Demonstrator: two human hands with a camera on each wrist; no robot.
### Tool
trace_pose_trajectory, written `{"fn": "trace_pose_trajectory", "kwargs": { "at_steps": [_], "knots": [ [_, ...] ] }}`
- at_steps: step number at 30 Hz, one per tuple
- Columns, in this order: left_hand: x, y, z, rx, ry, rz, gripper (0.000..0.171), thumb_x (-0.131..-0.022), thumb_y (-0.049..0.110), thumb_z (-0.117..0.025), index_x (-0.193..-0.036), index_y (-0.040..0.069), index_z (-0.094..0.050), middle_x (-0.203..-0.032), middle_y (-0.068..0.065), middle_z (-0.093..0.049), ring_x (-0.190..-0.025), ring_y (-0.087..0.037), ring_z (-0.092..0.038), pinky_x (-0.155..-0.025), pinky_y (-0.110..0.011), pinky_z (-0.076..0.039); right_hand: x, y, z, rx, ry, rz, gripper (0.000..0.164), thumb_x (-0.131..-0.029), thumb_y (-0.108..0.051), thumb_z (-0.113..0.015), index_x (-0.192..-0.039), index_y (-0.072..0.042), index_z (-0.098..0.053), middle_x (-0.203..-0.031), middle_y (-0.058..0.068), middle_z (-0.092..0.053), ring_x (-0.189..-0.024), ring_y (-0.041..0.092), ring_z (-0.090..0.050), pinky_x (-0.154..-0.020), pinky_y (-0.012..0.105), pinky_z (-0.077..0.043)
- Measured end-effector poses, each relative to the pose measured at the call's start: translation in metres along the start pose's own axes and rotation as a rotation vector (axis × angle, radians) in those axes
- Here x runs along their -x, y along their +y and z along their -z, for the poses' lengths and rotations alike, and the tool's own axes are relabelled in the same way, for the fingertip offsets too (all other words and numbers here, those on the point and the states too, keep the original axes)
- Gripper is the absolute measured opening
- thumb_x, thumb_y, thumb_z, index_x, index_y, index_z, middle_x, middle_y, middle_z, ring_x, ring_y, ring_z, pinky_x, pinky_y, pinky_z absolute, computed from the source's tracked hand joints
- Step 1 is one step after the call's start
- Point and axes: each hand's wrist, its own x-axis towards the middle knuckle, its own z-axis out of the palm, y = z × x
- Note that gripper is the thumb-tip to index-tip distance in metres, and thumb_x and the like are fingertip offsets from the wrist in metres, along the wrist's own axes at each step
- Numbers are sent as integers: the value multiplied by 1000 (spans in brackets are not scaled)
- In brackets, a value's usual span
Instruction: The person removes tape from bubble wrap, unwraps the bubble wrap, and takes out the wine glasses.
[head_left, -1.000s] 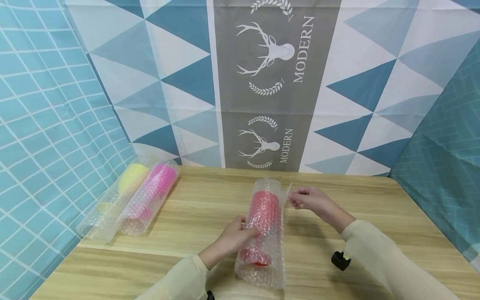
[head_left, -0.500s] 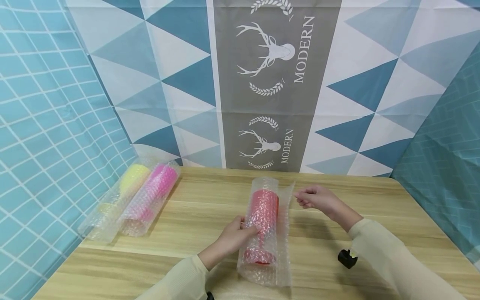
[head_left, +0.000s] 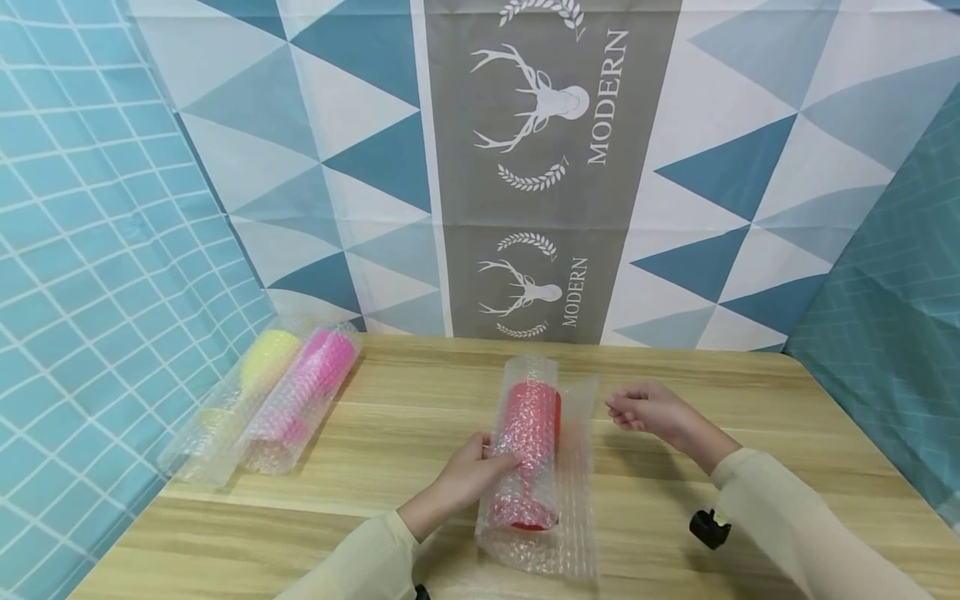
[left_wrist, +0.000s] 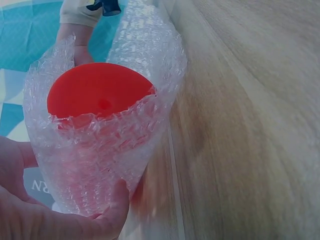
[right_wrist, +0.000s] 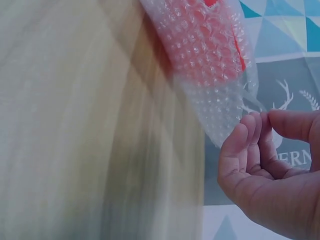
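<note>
A red goblet (head_left: 531,425) lies on its side in bubble wrap (head_left: 577,483), its cup end toward the back of the table. My left hand (head_left: 467,482) grips the wrapped goblet from the left, thumb across the top. In the left wrist view the round red foot (left_wrist: 100,91) shows at the wrap's open end. To the right, my right hand (head_left: 660,417) pinches the loose flap's far corner; in the right wrist view thumb and fingertips meet at the sheet's edge (right_wrist: 255,101). The flap stands out to the goblet's right.
Two more bubble-wrapped pieces, one yellow (head_left: 268,354) and one pink (head_left: 330,358), lie side by side at the left of the wooden table (head_left: 405,392). A patterned cloth (head_left: 375,167) hangs behind the table, with tiled-print cloth (head_left: 90,250) on the left.
My right hand has moved right, drawing the wrap's free flap outward from the goblet, so more flap shows. The left hand has stayed on the goblet.
</note>
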Motion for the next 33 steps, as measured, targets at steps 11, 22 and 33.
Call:
{"fn": "trace_pose_trajectory", "kwargs": {
  "at_steps": [11, 22, 33],
  "knots": [
    [1, 1, -1, -4, 7, 3, 61, -86, 34, -63, -126, -9, -46, -111, -21, -61, -97, -28, -61, -82, -44, -56, 5, 12, 1, -11, -10, -30, 47, -100, -24, -49, -125, 15, -49, -97, 3, -65, -86, 10, -62, -82, 26, -57],
    [1, 2, 0, -17, 10, 8, 64, -86, 35, -63, -128, -9, -45, -113, -22, -61, -99, -29, -61, -84, -46, -55, 13, -5, -6, 39, 32, 3, 45, -99, -26, -52, -121, 14, -54, -96, 6, -67, -85, 10, -63, -81, 27, -58],
    [2, 3, 0, -21, 14, 4, 63, -86, 35, -63, -127, -10, -45, -111, -22, -61, -97, -29, -61, -82, -45, -56, 34, -27, -54, 297, 14, 201, 30, -89, -21, -66, -105, 4, -67, -96, 14, -70, -84, 16, -64, -74, 31, -58]
  ]
}}
